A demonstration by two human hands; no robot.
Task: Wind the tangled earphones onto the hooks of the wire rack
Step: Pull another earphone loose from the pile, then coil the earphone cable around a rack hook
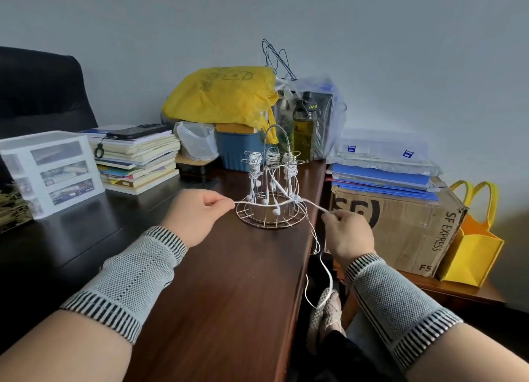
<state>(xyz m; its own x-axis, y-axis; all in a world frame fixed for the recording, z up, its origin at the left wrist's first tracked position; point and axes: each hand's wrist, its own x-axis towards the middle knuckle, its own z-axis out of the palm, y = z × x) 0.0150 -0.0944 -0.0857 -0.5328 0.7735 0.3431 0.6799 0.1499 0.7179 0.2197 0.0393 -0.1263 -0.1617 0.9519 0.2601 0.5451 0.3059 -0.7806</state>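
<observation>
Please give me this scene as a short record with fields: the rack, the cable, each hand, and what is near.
rack: wire rack stands upright near the right edge of the desk, several white earphones already wound on its hooks
cable: white earphone cable is stretched between both hands in front of the rack; its slack hangs off the desk edge
left hand: left hand pinches one end
right hand: right hand pinches the other part
near: cardboard box right of the desk, book stack behind on the left
</observation>
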